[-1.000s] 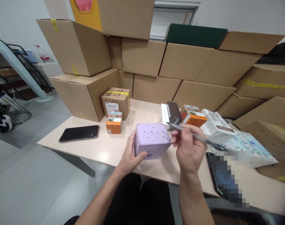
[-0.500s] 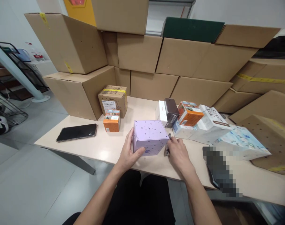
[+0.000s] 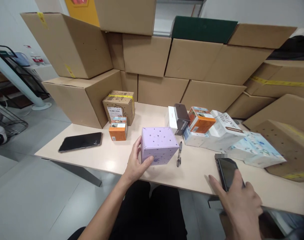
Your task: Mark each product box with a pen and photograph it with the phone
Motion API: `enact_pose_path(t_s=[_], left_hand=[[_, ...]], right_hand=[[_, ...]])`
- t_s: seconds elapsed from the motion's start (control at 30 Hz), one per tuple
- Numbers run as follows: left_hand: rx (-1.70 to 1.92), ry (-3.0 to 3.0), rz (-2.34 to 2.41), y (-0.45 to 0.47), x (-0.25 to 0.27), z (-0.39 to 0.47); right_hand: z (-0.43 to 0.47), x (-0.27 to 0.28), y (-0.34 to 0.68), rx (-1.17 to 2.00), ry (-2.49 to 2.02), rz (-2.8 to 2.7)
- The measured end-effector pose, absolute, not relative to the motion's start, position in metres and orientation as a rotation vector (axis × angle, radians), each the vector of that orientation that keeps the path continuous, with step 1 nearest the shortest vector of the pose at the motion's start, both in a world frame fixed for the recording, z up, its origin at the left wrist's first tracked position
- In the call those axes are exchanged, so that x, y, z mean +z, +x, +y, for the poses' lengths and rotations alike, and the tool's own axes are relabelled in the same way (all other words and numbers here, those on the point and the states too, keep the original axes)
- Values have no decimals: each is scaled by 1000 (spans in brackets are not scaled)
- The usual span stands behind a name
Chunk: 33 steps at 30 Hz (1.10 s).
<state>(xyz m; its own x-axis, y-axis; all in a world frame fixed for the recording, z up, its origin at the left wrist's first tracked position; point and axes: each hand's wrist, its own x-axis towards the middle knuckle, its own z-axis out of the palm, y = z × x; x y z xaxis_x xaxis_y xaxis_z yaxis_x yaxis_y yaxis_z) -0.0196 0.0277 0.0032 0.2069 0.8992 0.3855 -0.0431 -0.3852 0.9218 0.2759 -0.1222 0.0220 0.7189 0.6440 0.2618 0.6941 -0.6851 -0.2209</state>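
A light purple box (image 3: 159, 138) with small dark marks stands near the front edge of the table. My left hand (image 3: 137, 163) is closed on its left side, with the thumb across the front. Just right of the box, a dark pen (image 3: 179, 154) lies on the table. My right hand (image 3: 244, 200), somewhat blurred, is over the near end of a black handheld device (image 3: 225, 170) with a screen. Thumb and fingers are apart, and I cannot tell whether they touch the device. Part of the device is hidden behind the hand.
A black phone (image 3: 80, 141) lies at the left. An orange box (image 3: 118, 129) stands before a taped brown carton (image 3: 119, 106). At the right are another orange box (image 3: 201, 120), a dark box (image 3: 182, 118) and white packs (image 3: 224, 131). Large cartons (image 3: 164, 90) wall the back.
My right hand has let go of the pen, leaving it on the table, and moved right to the black device. My left hand stays on the purple box. The view has shifted slightly.
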Motion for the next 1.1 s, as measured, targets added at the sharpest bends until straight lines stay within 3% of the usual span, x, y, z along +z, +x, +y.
enact_pose_path(t_s=[0.3, 0.53, 0.67, 0.87, 1.1], left_hand=[[1405, 1590, 842, -24, -3, 29], [1938, 1540, 830, -26, -7, 30], [2190, 1572, 894, -23, -6, 19], [2029, 2009, 733, -16, 15, -26], [1743, 2274, 615, -2, 45, -46]], right_hand=[[-123, 23, 288, 54, -2826, -786], [-136, 5, 282, -379, -2404, -1055], [-141, 22, 248, -406, -2053, -1167], [-143, 60, 191, -303, -1847, -1179], [-126, 68, 156, -255, -1589, -1360]])
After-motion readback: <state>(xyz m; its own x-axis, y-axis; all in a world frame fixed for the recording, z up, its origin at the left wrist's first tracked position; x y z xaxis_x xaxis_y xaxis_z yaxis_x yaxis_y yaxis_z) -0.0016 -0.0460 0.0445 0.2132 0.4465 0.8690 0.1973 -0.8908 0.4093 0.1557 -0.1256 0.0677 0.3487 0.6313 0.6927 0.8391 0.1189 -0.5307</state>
